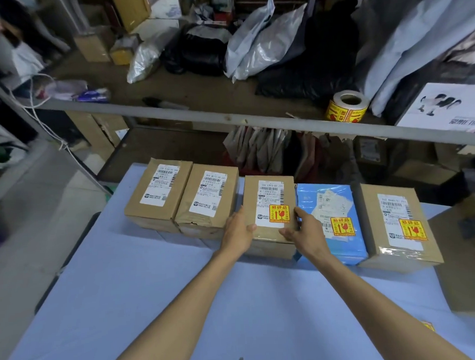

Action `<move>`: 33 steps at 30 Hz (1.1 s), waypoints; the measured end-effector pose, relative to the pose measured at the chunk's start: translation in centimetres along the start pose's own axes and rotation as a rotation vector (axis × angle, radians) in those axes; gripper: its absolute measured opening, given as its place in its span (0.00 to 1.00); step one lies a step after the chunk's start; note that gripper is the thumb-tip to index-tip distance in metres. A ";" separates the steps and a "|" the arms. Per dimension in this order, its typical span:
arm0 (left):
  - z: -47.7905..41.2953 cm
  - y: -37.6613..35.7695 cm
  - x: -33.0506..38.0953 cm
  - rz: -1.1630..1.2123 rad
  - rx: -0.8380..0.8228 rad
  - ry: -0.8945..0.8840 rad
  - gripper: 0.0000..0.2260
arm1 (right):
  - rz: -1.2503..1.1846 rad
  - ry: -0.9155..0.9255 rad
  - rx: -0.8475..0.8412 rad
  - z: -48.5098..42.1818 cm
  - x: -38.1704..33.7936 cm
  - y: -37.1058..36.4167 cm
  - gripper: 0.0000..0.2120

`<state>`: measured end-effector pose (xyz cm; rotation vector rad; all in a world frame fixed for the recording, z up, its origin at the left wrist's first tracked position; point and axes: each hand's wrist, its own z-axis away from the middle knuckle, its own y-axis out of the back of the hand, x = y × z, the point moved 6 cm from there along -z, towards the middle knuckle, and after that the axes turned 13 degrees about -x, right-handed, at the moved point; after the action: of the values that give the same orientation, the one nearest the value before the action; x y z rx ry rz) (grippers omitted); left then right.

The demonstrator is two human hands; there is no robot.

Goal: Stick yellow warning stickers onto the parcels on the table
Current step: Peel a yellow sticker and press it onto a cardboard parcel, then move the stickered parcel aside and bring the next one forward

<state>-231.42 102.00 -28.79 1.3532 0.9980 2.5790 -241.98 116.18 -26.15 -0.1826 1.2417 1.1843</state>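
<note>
left grip [238, 231] and right grip [301, 233], fingers loosely straight, are bracing the centre-frame middle parcel [252, 195]; its yellow sticker [279, 214] is overlapping the shipping label [269, 197], possibly peeling or hiding print.

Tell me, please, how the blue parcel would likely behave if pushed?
The blue parcel probably slides easily: its plastic wrap looks glossy. It likely stays stiff, as its edges look boxy, and lying flat it should not tip.
</note>
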 end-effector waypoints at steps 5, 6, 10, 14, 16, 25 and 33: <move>-1.0 -0.2 -0.1 0.007 0.029 0.027 0.25 | 0.011 -0.012 0.022 -1.0 0.4 0.0 0.16; -1.1 -0.2 -0.2 0.007 0.026 0.029 0.25 | 0.009 -0.018 0.021 -1.1 0.3 -0.1 0.16; -1.3 -0.2 -0.3 0.011 0.011 0.039 0.26 | 0.024 -0.022 0.023 -1.2 0.0 -0.2 0.18; -0.5 0.7 0.8 -0.004 0.036 -0.022 0.23 | 0.098 -0.035 0.030 -0.9 -0.7 -0.1 0.20; 0.1 2.0 1.4 0.034 0.053 -0.063 0.20 | 0.212 -0.018 0.069 -0.8 -1.5 -0.2 0.18; 1.2 12.1 -2.8 -0.182 0.179 0.155 0.23 | 0.331 0.189 -0.059 -2.0 -8.0 -7.6 0.18; 0.2 12.0 -5.4 -0.191 0.179 0.196 0.30 | 0.209 0.054 -0.131 -5.5 -9.3 -13.7 0.27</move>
<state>-225.19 90.77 -25.73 0.9919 1.3456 2.5655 -233.60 100.96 -27.29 -0.1866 1.2534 1.4511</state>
